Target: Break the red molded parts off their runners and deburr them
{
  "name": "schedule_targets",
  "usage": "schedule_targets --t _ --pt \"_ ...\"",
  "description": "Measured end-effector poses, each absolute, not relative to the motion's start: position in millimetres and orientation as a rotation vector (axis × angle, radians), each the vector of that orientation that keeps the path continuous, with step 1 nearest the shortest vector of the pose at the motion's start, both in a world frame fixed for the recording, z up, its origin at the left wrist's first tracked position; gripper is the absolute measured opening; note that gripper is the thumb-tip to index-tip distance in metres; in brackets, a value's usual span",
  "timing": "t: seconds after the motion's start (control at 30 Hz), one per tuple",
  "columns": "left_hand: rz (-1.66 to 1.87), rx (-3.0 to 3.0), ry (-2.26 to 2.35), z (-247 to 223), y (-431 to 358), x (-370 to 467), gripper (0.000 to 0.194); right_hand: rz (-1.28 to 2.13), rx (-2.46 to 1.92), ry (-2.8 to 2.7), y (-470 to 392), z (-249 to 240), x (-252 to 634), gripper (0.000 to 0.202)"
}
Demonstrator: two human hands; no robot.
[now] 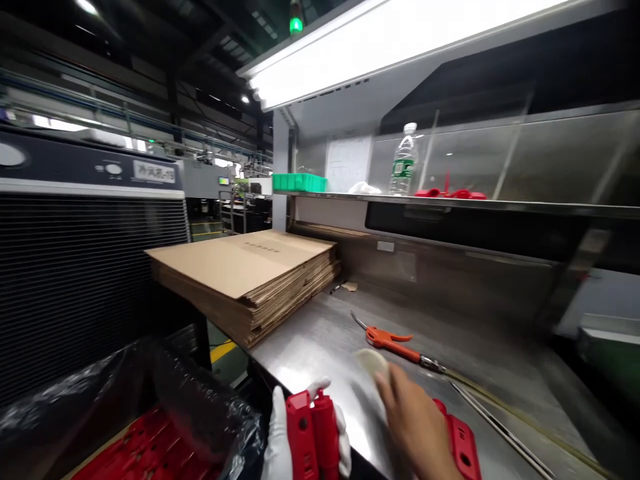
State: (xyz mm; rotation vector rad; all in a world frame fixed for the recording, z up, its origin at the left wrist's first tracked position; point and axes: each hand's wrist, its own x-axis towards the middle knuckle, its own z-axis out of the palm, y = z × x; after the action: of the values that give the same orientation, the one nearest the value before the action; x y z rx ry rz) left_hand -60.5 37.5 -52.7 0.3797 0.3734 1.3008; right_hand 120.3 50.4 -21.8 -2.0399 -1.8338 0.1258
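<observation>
A stack of cardboard lies at the centre left on the steel counter. An orange air gun lies at the centre. On the shelf above stand a bottle and a green tray.

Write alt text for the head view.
A gloved left hand grips a red plastic part at the edge of a steel bench, while the bare right hand rests on another red part. Behind lie an orange air gun and stacked flat cardboard.

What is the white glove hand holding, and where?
The gloved left hand holds a red plastic part, fingers wrapped around its upper end. The bare right hand rests on another red part.
</observation>
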Motion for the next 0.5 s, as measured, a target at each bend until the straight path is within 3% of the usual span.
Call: schedule_targets --t 0.1,0.23,0.5 --pt "1.285 0.351 0.45 -52.1 43.5 -67.2 0.057 0.16 -2.039 -2.032 98.7 -9.3 136.5 0.036" --pt "1.29 0.181 0.483 -46.2 43.2 -81.3 0.057 0.133 -2.141 -2.214 147.3 2.2 187.1 0.056" --pt "1.388 0.126 0.461 -31.0 31.5 -102.6 0.048 -0.001 -2.243 -2.376 204.7 -49.7 226.6 0.05"
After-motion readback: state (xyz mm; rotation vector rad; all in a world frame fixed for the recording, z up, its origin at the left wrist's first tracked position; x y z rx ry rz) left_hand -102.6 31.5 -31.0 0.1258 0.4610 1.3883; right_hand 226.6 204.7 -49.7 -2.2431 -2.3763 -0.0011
